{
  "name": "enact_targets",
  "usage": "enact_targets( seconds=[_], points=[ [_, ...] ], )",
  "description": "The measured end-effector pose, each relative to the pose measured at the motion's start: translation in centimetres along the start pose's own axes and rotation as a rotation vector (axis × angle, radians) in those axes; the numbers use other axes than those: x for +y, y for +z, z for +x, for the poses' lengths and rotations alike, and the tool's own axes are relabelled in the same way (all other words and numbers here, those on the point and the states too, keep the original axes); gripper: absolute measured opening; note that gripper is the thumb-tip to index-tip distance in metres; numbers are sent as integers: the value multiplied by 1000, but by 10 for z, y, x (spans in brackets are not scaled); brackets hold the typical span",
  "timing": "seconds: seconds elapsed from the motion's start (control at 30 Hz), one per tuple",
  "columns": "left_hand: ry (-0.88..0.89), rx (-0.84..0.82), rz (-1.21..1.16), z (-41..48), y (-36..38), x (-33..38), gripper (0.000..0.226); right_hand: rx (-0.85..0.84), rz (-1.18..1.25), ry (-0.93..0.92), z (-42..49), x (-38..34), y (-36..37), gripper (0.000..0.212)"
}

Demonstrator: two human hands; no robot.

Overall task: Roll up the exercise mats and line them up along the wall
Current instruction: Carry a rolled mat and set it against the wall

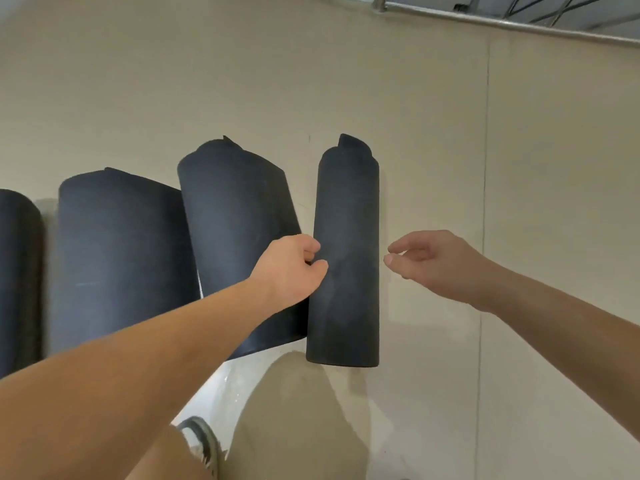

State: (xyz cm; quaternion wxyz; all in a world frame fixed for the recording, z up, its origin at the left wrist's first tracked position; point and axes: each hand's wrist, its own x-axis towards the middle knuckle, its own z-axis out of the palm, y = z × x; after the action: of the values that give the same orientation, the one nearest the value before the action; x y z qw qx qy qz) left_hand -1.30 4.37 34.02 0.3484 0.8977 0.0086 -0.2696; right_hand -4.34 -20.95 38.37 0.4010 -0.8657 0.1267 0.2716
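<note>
Four rolled black exercise mats stand upright in a row against the beige wall [519, 168]. The rightmost mat [346, 209] is a tight roll. To its left a looser roll [235, 209] leans, then a wide roll [117, 244] and one [17, 271] cut off by the left edge. My left hand [291, 268] is at the rightmost mat's left edge, its thumb on the front and its fingers curled round the side. My right hand [436, 261] hovers just right of that mat with a small gap, fingers loosely curled and holding nothing.
A metal rail [502, 24] runs along the top right above the wall. My shoe [201, 441] stands on the glossy white floor [221, 386] below the mats. Bare wall stretches to the right of the last mat.
</note>
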Motion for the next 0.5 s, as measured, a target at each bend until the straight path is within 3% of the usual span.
enact_targets(
  seconds=[0.17,0.3,0.4,0.5],
  points=[
    [-151,48,-49,-123,-98,93,6,-98,5,-1,-99,-116,-98,25],
    [-246,111,-179,-216,-159,154,5,-192,-8,-26,-174,-191,-156,26],
    [-297,131,-301,-265,-189,191,30,-274,-24,-48,-207,-234,-178,23],
    [-325,153,-296,-290,-206,206,8,-335,-74,-70,-213,-274,-191,21]
  ],
)
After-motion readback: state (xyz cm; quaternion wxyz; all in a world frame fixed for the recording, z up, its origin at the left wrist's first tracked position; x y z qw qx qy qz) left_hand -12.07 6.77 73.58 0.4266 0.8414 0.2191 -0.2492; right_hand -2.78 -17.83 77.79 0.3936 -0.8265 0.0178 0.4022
